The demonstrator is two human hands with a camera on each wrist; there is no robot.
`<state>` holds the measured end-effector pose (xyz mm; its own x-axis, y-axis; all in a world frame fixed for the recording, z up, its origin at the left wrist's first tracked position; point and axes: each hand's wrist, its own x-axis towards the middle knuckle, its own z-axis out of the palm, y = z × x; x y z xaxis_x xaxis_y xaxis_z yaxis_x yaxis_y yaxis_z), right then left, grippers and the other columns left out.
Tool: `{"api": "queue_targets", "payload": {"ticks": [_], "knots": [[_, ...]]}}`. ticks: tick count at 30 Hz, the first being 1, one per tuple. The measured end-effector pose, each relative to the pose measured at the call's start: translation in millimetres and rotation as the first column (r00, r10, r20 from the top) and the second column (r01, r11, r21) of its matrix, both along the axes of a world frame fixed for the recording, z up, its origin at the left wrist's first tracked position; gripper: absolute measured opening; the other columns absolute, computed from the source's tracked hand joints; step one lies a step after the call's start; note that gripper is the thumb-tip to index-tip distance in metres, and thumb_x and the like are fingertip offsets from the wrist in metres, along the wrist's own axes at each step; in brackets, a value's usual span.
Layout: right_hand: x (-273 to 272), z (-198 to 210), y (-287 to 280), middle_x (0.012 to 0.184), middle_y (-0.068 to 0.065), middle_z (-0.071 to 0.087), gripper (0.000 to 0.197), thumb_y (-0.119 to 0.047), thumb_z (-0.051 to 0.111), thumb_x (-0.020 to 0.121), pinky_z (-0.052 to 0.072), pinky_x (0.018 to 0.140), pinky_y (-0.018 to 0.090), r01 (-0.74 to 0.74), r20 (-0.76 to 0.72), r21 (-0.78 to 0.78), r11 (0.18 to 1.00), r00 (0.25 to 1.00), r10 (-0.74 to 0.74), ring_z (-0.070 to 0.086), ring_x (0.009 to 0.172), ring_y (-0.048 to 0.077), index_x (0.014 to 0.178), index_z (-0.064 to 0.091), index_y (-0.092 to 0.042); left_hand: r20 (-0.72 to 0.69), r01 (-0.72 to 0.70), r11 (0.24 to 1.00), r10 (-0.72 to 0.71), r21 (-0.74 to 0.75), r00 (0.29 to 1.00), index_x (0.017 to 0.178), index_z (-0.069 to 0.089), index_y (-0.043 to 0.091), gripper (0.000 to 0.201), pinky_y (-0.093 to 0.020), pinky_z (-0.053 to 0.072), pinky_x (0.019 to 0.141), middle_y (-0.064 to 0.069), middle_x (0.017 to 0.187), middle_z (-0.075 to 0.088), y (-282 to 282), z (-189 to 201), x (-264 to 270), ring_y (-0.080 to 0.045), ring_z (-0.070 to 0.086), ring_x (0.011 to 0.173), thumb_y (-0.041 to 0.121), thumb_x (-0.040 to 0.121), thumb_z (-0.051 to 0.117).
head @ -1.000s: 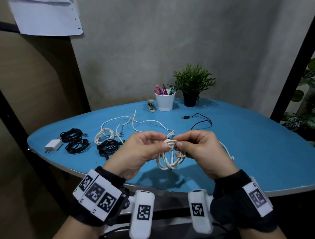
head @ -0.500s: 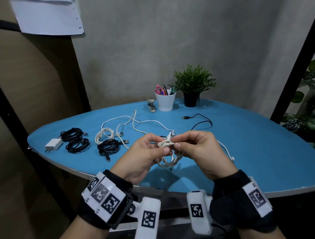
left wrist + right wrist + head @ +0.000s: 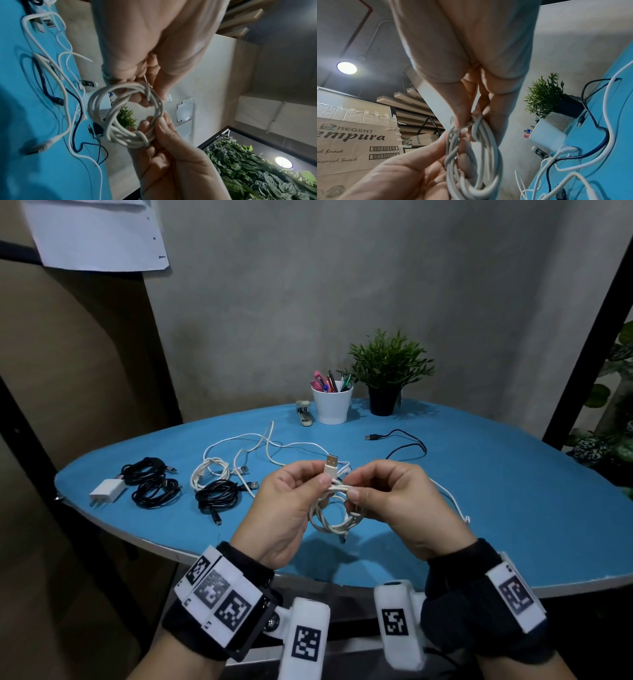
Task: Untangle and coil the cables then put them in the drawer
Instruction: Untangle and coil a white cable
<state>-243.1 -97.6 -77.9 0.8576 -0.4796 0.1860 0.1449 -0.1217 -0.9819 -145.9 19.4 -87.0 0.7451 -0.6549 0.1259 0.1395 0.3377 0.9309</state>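
Note:
A coiled white cable (image 3: 334, 517) hangs above the near part of the blue table (image 3: 513, 508), and both hands hold it. My left hand (image 3: 308, 487) pinches the cable's end just below its USB plug (image 3: 331, 465), which points up. My right hand (image 3: 363, 494) pinches the top of the coil where the end wraps round it. In the left wrist view the coil (image 3: 120, 121) is a small ring between my left fingers (image 3: 145, 81) and right fingers (image 3: 163, 128). In the right wrist view my right fingers (image 3: 465, 119) pinch the coil (image 3: 471, 169). No drawer is in view.
On the table's left lie two black coiled cables (image 3: 154, 491) (image 3: 215, 498), a white charger (image 3: 107, 490), a small white coil (image 3: 209, 474) and a loose white cable (image 3: 274, 443). A loose black cable (image 3: 407, 446), a pen cup (image 3: 331, 404), stapler (image 3: 304, 413) and plant (image 3: 387, 378) stand behind.
The cable's end was wrapped round the top of the coil, and its USB plug now sticks up between the hands. My left hand shifted right and up along the end.

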Motion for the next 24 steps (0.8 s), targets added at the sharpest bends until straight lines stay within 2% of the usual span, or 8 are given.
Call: {"api": "queue_targets", "payload": {"ticks": [4, 7, 10, 15, 19, 24], "knots": [[1.2, 0.8, -1.6, 0.078, 0.014, 0.068, 0.014, 0.007, 0.062, 0.084, 0.055, 0.075, 0.033, -0.011, -0.01, -0.049, 0.999, 1.0, 0.011, 0.062, 0.069, 0.019, 0.087, 0.069, -0.005, -0.01, 0.09, 0.996, -0.09, -0.026, 0.996, 0.098, 0.062, 0.002, 0.015, -0.017, 0.051, 0.06, -0.006, 0.076, 0.067, 2.4, 5.0, -0.2, -0.009, 0.063, 0.064, -0.004, 0.089, 0.051], [0.4, 2.0, -1.4, 0.082, 0.017, 0.068, 0.009, -0.001, 0.065, 0.084, 0.054, 0.079, 0.037, -0.041, -0.028, -0.062, 0.997, 0.999, 0.04, 0.061, 0.073, 0.021, 0.089, 0.071, -0.005, -0.007, 0.104, 0.994, -0.104, -0.024, 0.995, 0.1, 0.061, -0.002, 0.015, -0.017, 0.051, 0.058, -0.008, 0.078, 0.067, 3.9, 8.6, 3.7, -0.009, 0.064, 0.064, -0.004, 0.087, 0.053], [0.6, 1.8, -1.0, 0.077, 0.016, 0.066, 0.006, -0.003, 0.066, 0.084, 0.053, 0.073, 0.035, -0.047, -0.031, -0.071, 0.996, 0.998, 0.045, 0.058, 0.069, 0.021, 0.088, 0.07, -0.002, -0.025, 0.093, 0.995, -0.093, -0.02, 0.995, 0.101, 0.06, -0.003, 0.016, -0.018, 0.052, 0.059, -0.011, 0.082, 0.065, 4.2, 7.8, 4.4, -0.012, 0.064, 0.066, -0.003, 0.085, 0.055], [4.7, -0.2, 0.8, 0.074, 0.017, 0.06, 0.003, 0.002, 0.064, 0.084, 0.05, 0.066, 0.031, -0.01, -0.029, -0.061, 0.998, 1.0, 0.008, 0.054, 0.065, 0.022, 0.083, 0.065, -0.001, -0.06, 0.104, 0.994, -0.105, -0.011, 0.993, 0.091, 0.06, 0.006, 0.009, -0.019, 0.049, 0.059, -0.008, 0.078, 0.064, 4.0, 4.9, 0.7, -0.013, 0.059, 0.066, 0.0, 0.087, 0.055], [6.7, -0.1, -0.8, 0.071, 0.016, 0.059, 0.012, 0.006, 0.063, 0.084, 0.048, 0.064, 0.032, 0.014, -0.017, -0.027, 1.0, 1.0, -0.015, 0.054, 0.063, 0.021, 0.077, 0.062, -0.005, -0.035, 0.121, 0.993, -0.121, -0.004, 0.992, 0.101, 0.059, 0.009, 0.016, -0.022, 0.048, 0.059, -0.007, 0.084, 0.063, 4.6, 3.8, -0.2, -0.016, 0.059, 0.073, 0.001, 0.087, 0.055], [5.7, 1.9, -2.4, 0.066, 0.012, 0.058, 0.017, 0.009, 0.061, 0.083, 0.048, 0.06, 0.029, 0.011, 0.003, 0.001, 1.0, 1.0, -0.011, 0.053, 0.058, 0.019, 0.074, 0.06, -0.005, -0.002, 0.143, 0.99, -0.143, -0.014, 0.99, 0.108, 0.06, 0.009, 0.025, -0.023, 0.05, 0.061, -0.002, 0.083, 0.065, 7.3, 3.5, 0.4, -0.015, 0.06, 0.077, -0.004, 0.087, 0.053]]}}
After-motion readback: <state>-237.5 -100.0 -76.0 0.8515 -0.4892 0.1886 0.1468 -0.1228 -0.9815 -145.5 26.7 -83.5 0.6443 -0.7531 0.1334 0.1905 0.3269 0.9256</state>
